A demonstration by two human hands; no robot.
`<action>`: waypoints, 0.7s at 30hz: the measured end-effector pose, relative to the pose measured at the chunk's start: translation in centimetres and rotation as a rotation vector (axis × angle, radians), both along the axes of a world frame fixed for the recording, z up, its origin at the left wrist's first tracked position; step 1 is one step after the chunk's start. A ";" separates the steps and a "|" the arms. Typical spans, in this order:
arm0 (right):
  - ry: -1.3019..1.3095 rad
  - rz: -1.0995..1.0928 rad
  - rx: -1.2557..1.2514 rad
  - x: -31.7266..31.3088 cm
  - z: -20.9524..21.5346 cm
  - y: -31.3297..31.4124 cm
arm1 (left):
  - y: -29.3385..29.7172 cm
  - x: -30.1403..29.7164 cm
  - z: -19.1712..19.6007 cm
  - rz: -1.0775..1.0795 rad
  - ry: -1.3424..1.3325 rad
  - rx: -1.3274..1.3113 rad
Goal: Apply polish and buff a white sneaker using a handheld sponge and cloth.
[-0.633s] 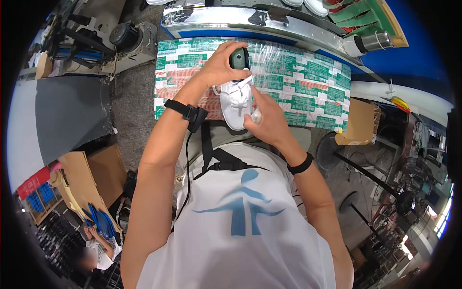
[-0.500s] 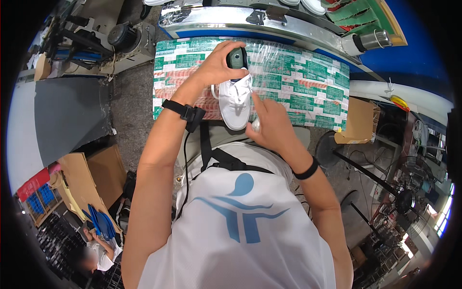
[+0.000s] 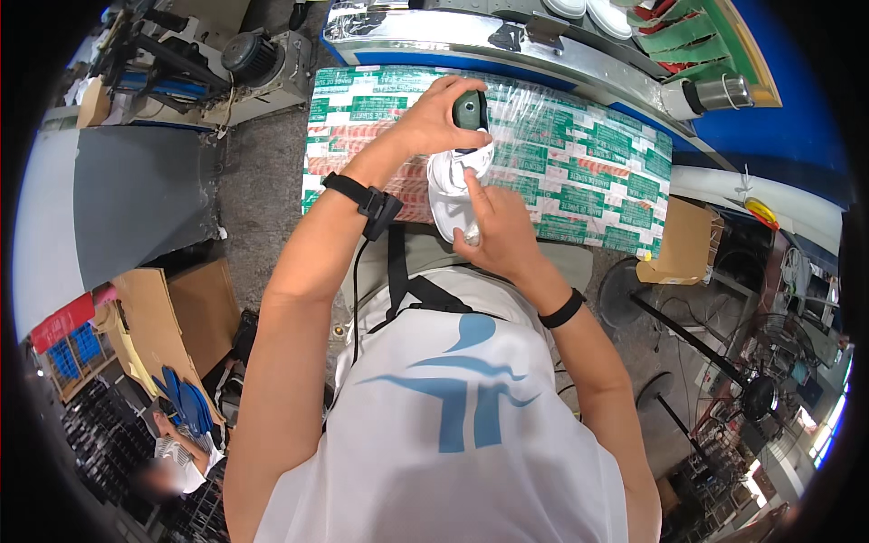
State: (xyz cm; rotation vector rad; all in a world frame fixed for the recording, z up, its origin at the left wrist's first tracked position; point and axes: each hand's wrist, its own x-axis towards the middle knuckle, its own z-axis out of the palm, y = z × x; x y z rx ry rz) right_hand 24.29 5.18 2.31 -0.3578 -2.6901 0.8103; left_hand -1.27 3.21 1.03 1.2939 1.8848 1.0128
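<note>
A white lace-up sneaker (image 3: 453,201) rests on the wrapped stack in front of me, its toe toward my body. A dark green shoe last (image 3: 469,111) fills its heel opening. My left hand (image 3: 433,119) is closed around the heel end, fingers on the far side and thumb by the collar. My right hand (image 3: 505,224) is at the sneaker's right side, its index finger reaching onto the laces and its thumb close to the toe. Its other fingers are curled, and what they hold is hidden.
The stack (image 3: 579,172) is covered in clear film over green and white print. Beyond it runs a metal-edged conveyor (image 3: 434,32) carrying more white shoes (image 3: 608,16). A motor (image 3: 253,59) stands far left, a cardboard box (image 3: 679,242) right. Another person (image 3: 186,452) is at lower left.
My right index finger has moved from the sneaker's side onto its laces. The sneaker appears tilted differently. A whitish wad by my right thumb no longer shows. The whole view has shifted slightly.
</note>
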 end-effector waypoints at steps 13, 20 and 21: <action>-0.047 0.006 -0.411 0.8 2.3 -0.4 | 0.0 -0.2 -0.9 0.001 0.079 0.005; -0.064 -0.036 -0.065 -1.7 2.1 -1.0 | 0.0 0.6 -0.9 0.027 0.072 0.031; -0.037 -0.024 -0.103 -2.3 1.6 -1.4 | 0.0 0.7 -1.0 0.023 0.074 0.030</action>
